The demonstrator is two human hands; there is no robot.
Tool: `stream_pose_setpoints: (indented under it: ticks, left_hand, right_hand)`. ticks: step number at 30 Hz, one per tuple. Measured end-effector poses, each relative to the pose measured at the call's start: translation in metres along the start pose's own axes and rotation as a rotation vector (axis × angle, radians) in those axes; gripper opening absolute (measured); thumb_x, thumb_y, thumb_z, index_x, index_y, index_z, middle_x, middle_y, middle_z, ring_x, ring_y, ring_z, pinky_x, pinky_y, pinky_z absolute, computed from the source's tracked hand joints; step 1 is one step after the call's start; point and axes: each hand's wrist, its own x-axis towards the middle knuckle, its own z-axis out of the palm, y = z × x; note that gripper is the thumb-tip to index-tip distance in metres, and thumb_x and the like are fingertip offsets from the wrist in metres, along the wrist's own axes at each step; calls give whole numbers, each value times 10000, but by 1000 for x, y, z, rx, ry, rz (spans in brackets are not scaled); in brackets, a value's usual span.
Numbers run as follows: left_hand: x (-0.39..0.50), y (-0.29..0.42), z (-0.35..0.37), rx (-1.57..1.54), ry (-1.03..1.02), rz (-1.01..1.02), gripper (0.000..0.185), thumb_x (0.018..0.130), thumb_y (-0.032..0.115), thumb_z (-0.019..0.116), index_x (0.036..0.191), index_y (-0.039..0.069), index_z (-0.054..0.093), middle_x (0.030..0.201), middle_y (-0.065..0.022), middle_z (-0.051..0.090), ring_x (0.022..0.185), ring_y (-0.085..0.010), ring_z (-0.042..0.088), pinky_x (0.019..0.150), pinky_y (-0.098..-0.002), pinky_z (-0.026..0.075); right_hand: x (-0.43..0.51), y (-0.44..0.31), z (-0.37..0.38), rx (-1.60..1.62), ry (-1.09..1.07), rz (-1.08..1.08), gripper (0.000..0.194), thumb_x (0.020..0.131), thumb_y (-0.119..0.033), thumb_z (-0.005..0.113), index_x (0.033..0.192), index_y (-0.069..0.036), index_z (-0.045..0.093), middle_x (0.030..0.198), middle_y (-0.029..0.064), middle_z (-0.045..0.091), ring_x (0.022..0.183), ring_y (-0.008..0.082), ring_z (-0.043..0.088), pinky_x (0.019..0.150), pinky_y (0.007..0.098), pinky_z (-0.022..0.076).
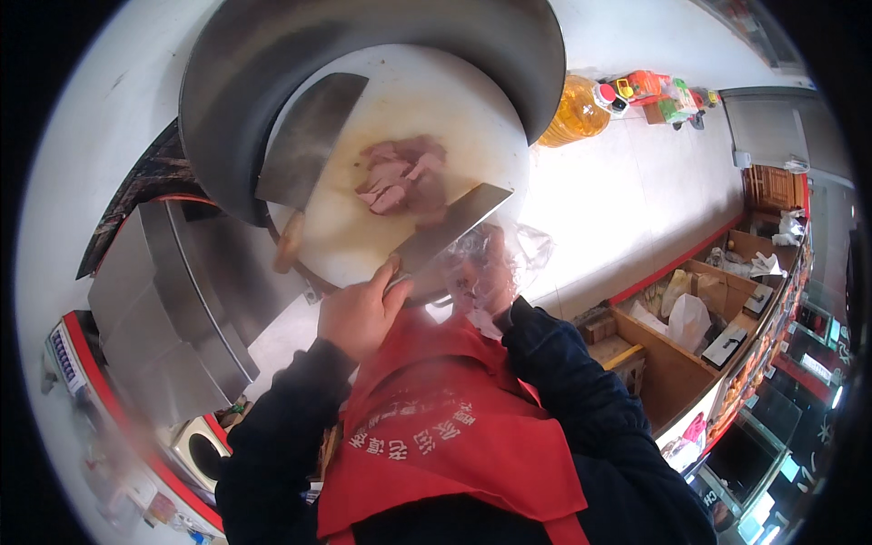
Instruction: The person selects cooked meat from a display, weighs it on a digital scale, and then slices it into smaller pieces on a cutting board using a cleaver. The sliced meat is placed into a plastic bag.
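Note:
My left hand grips the handle of a cleaver, whose broad blade slants up to the right over the near edge of a round white chopping board. Clear plastic film, a bag or a loose glove, covers my right hand, which is just below the blade. Its fingers are blurred by the plastic, so I cannot tell whether they hold anything. Sliced pinkish meat lies in a small heap mid-board. A second cleaver rests on the board's left side, its wooden handle towards me.
A tall curved dark metal guard wraps around the board's far side. To its right stands a large jug of yellow oil. A stainless steel cabinet is at left. Wooden compartments holding plastic bags line the right.

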Motion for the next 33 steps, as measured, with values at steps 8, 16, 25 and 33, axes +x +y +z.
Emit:
stream_pose_setpoints:
  ticks: [8,16,25,33]
  left_hand:
    - [33,-15,-1,-489,-85,-99,439,1019,408,563,1267,59,659,1063,-186,721,993,-313,694,858,-357,520]
    - [-22,-10,-55,-283,-107,14,391,1029,328,564,1284,45,653,920,-200,721,814,-303,714,711,-371,525]
    - [6,-2,2,-76,27,51,424,1008,422,564,1308,127,625,860,-180,715,794,-397,688,693,-472,532]
    - [49,-16,3,-505,-87,-60,422,1022,404,554,1232,58,672,1032,-192,721,973,-380,677,830,-398,520]
  right_hand:
    - [-4,1,-4,517,-44,363,329,980,-2,464,1291,-96,513,1173,42,558,1064,121,555,900,287,479]
    - [-2,10,-2,792,-26,441,480,1011,-628,456,1129,-177,568,913,35,617,756,150,621,538,265,485]
    - [-6,-6,0,595,60,487,528,1013,-641,438,1201,-160,550,911,29,626,726,151,609,543,261,477]
    - [-8,-15,4,470,-36,308,496,1062,-531,370,1289,-132,560,1038,-12,595,897,99,580,749,252,499]
